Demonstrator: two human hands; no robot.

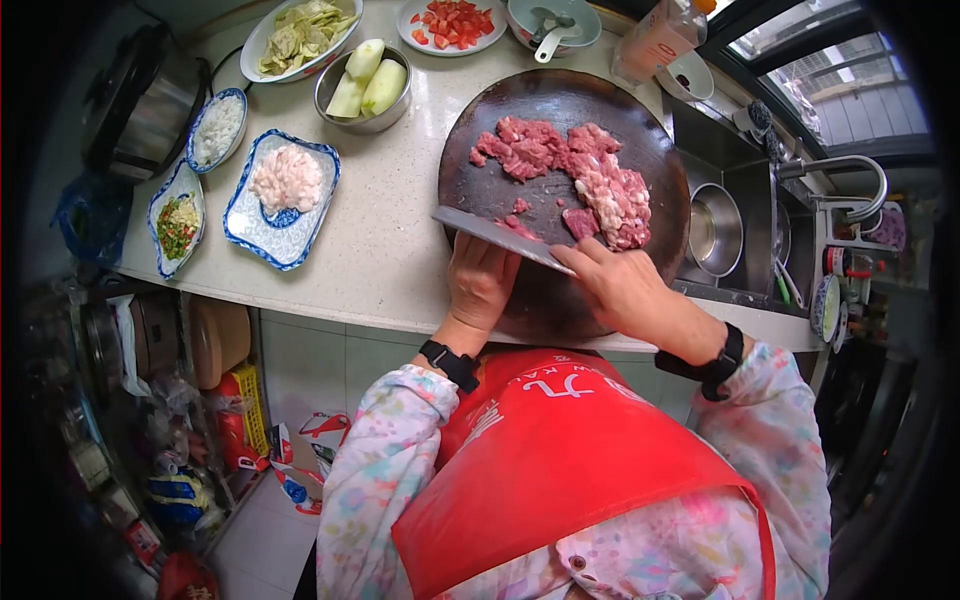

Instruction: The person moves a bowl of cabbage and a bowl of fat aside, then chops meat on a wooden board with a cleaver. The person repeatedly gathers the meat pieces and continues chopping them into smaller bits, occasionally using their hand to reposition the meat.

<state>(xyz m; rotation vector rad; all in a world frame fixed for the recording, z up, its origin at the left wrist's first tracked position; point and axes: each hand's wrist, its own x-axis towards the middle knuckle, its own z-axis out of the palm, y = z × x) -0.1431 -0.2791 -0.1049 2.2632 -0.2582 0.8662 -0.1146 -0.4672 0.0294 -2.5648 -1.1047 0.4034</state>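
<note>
On the round dark cutting board [540, 310] lies chopped red and pinkish meat [610, 185], mostly across its upper half. A cleaver [500, 238] with a long grey blade spans the board's near left part, with small meat pieces just beyond it. My right hand [625, 290] is closed at the blade's right end, where the handle is hidden. Behind the blade, my left hand [482, 280] has its fingers bent and together at the steel; whether anything is under them is hidden.
Left on the counter [390, 230] are a blue-rimmed plate of pale mince [287, 178], smaller dishes [216, 130] and a steel bowl of peeled vegetables [368, 85]. Behind stand a plate of diced red pieces [452, 25] and a bottle [660, 40]. Right is the sink [715, 230].
</note>
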